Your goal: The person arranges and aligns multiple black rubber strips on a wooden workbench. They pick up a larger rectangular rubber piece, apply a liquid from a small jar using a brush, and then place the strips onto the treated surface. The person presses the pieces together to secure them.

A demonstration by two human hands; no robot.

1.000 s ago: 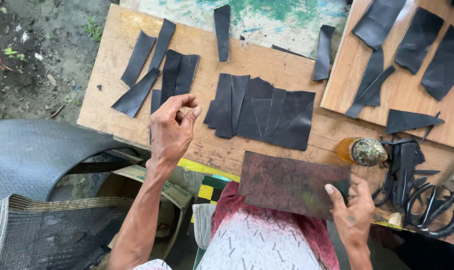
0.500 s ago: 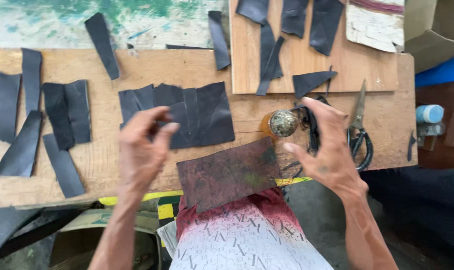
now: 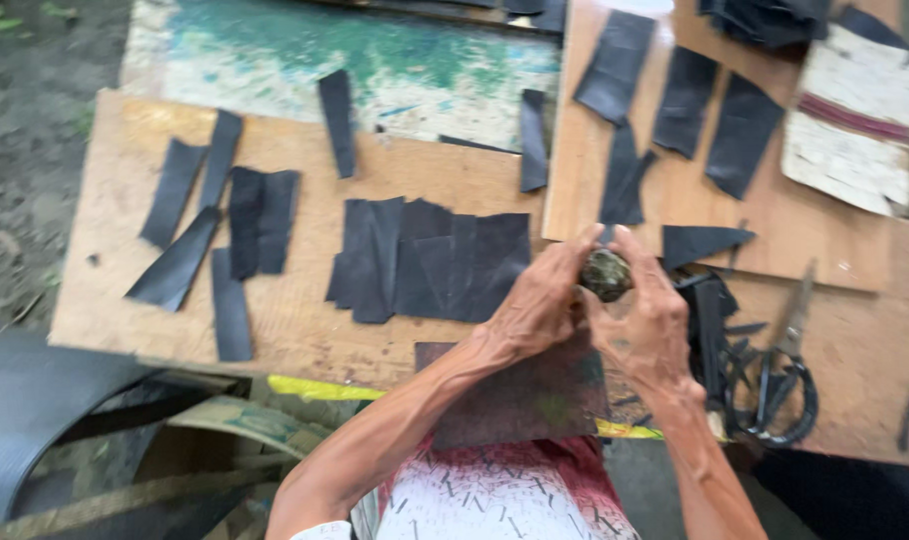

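Observation:
A small round jar with a grimy dark lid (image 3: 607, 272) stands on the wooden table (image 3: 295, 320). Both hands are on it. My left hand (image 3: 540, 300) wraps it from the left and my right hand (image 3: 647, 320) from the right, fingertips meeting over the lid. Just below the hands a dark reddish-brown rubber sheet (image 3: 520, 400) lies across my lap and the table's near edge. To the left of the hands rests a pile of overlapping black rubber pieces (image 3: 430, 262).
Black rubber strips (image 3: 210, 230) lie scattered on the table's left part. More black cut pieces (image 3: 690, 100) sit on a raised board at the back right. Scissors (image 3: 785, 380) and rubber scraps lie at the right. A black tyre (image 3: 35, 420) lies below at left.
Both hands came together onto the small jar; before, the left hand hovered over the sheet and the right one was reaching by the jar. The view shifted right.

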